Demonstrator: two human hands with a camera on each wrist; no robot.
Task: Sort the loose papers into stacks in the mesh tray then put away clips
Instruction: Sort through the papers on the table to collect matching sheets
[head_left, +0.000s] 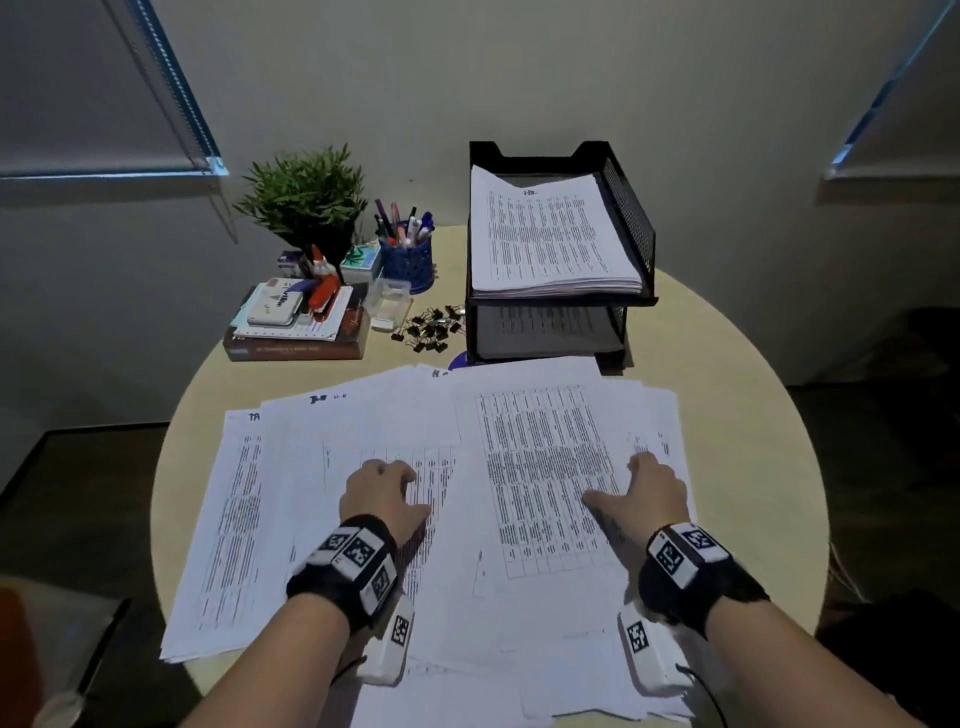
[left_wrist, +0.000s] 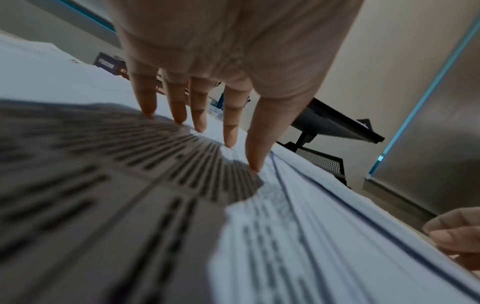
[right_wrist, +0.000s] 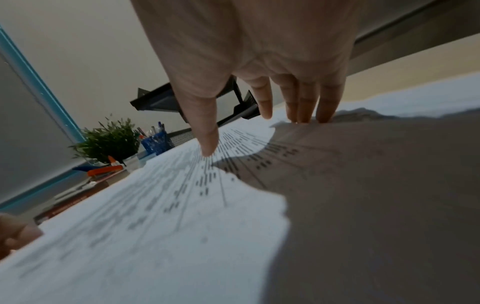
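Note:
Loose printed papers (head_left: 467, 467) lie fanned over the near half of the round table (head_left: 753, 415). My left hand (head_left: 387, 491) rests on the left sheets, its straight fingertips (left_wrist: 178, 121) touching the paper (left_wrist: 103, 164). My right hand (head_left: 652, 483) presses the right sheets with spread fingers (right_wrist: 209, 148) on the page (right_wrist: 155, 216). A black two-tier mesh tray (head_left: 631, 218) stands at the back right, a paper stack (head_left: 545, 234) in its top tier. Several black binder clips (head_left: 431, 327) lie loose left of the tray.
A clear small box (head_left: 388, 301) sits by the clips. A blue pen cup (head_left: 408, 260), a potted plant (head_left: 306, 197) and a pile of books with a stapler (head_left: 296, 322) stand at the back left. Walls close in behind.

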